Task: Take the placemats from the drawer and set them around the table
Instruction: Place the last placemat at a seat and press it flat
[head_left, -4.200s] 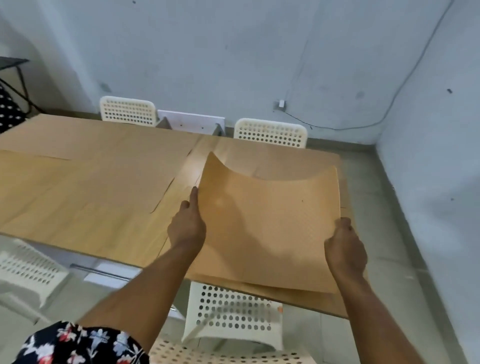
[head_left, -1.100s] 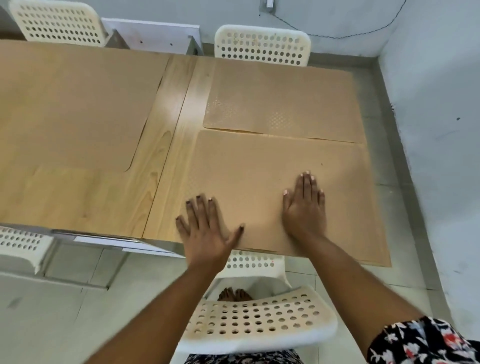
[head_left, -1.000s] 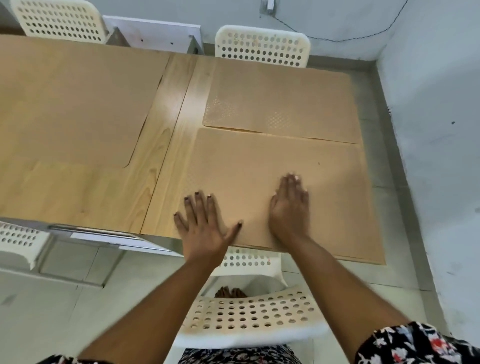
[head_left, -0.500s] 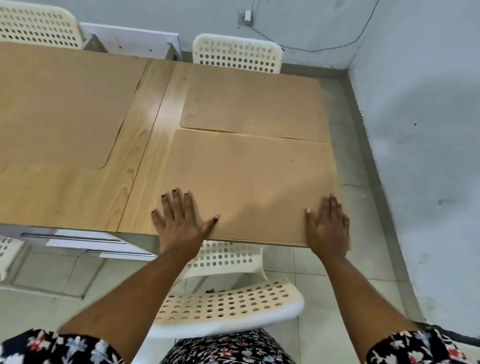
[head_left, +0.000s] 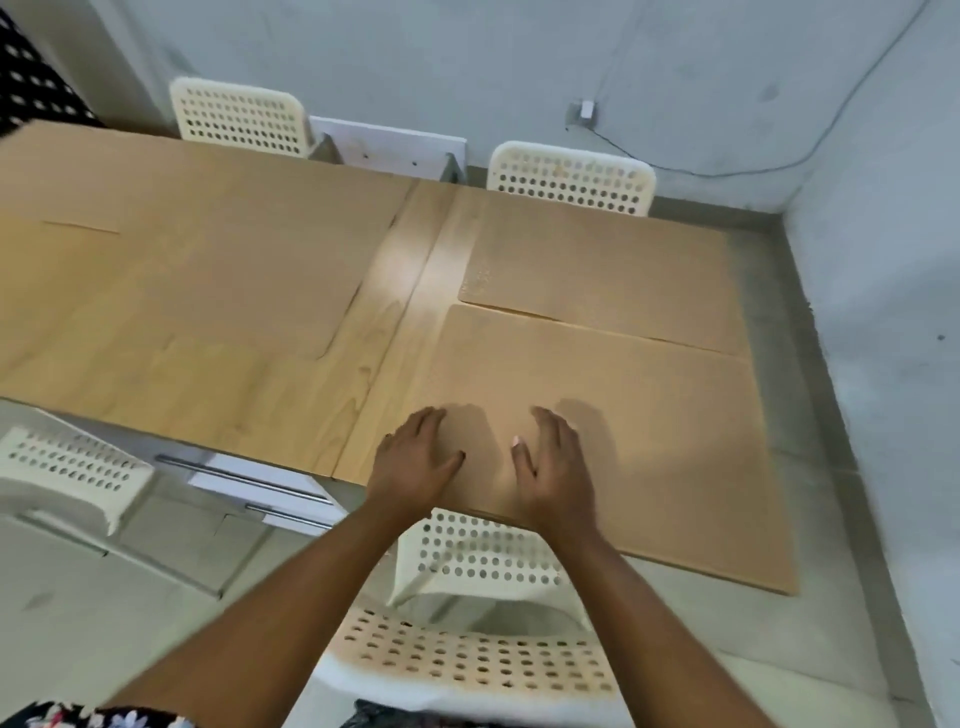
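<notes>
Both hands over the near edge of the near placemat (head_left: 623, 431), close together, palms facing each other. Left hand (head_left: 415, 462): open, fingers loosely together and curled slightly, thumb out toward the right hand; holds nothing. Right hand (head_left: 553, 467): open, fingers extended, thumb pointing toward the left hand; holds nothing. Can't tell whether either palm actually touches the mat, frame is motion-blurred; shadows sit just beyond the fingertips.

Near placemat lies flat on the desk (head_left: 395, 322), spreading ahead of both hands and well out to the right of the right hand; its right end overhangs the desk edge. Second placemat (head_left: 608, 270) lies flat ahead of the hands, its near edge meeting or slightly under the first one's far edge. Another mat (head_left: 218, 249) lies flat, ahead and left of the left hand, across a bare strip of desk.

White perforated chair (head_left: 467, 613) directly below the wrists. Two more chairs (head_left: 571, 176) at the far side; drawer handles (head_left: 244, 478) left of the left forearm.
</notes>
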